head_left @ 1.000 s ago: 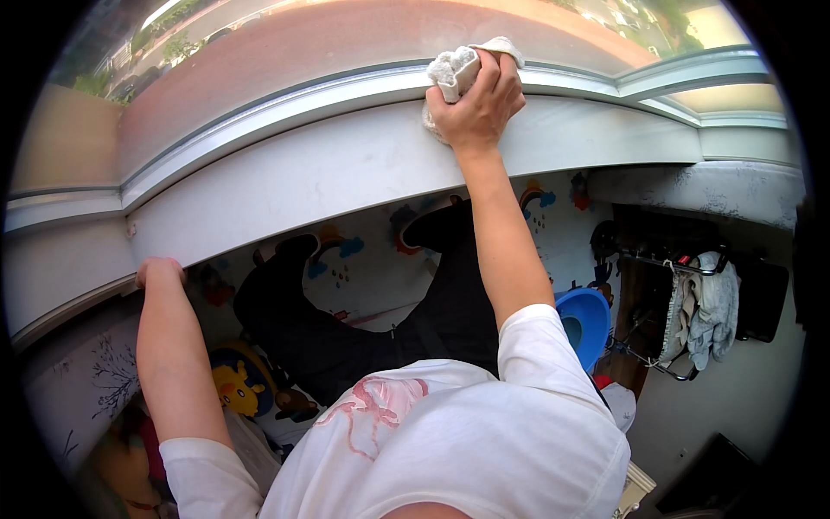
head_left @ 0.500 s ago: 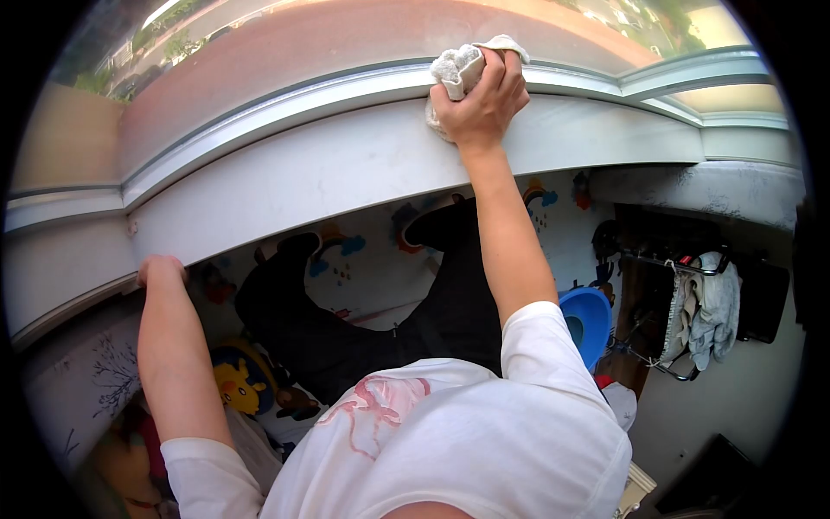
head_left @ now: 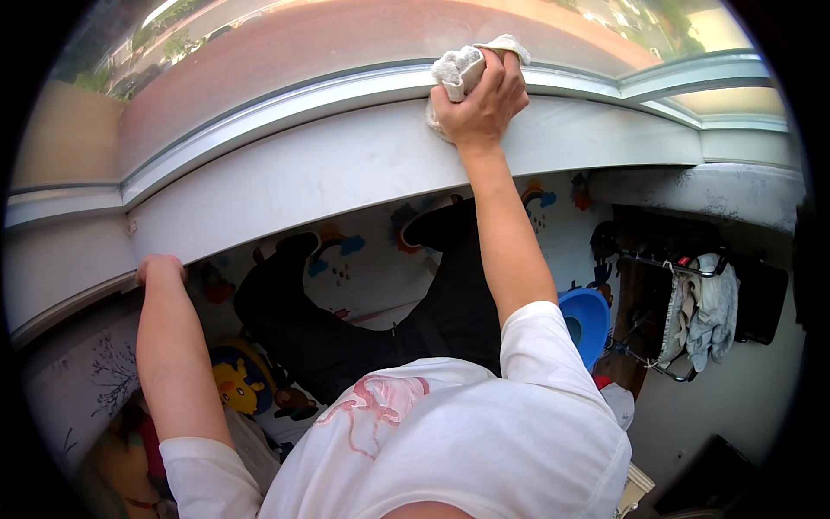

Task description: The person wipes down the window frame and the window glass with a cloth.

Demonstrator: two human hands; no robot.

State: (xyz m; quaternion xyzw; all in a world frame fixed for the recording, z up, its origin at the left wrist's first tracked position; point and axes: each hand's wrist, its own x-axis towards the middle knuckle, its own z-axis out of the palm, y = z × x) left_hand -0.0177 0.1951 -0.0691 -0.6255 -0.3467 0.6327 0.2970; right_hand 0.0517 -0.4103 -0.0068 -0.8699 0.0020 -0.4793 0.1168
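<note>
A crumpled whitish cloth (head_left: 458, 71) is bunched in my right hand (head_left: 484, 104), whose fingers are bent around it. The cloth presses on the window frame (head_left: 346, 88) where it meets the white windowsill (head_left: 328, 156), and part of it hangs onto the sill. Far to the left, my left hand (head_left: 162, 269) is closed on the sill's front edge, its fingertips mostly hidden. Faint smudges mark the sill's surface.
Glass (head_left: 303, 52) rises behind the frame. Under the sill, my legs (head_left: 346, 346) straddle before a wall with cartoon stickers. A blue basin (head_left: 588, 324) stands to the right, near a dark rack with draped grey cloths (head_left: 713, 307). A yellow toy (head_left: 238, 385) lies lower left.
</note>
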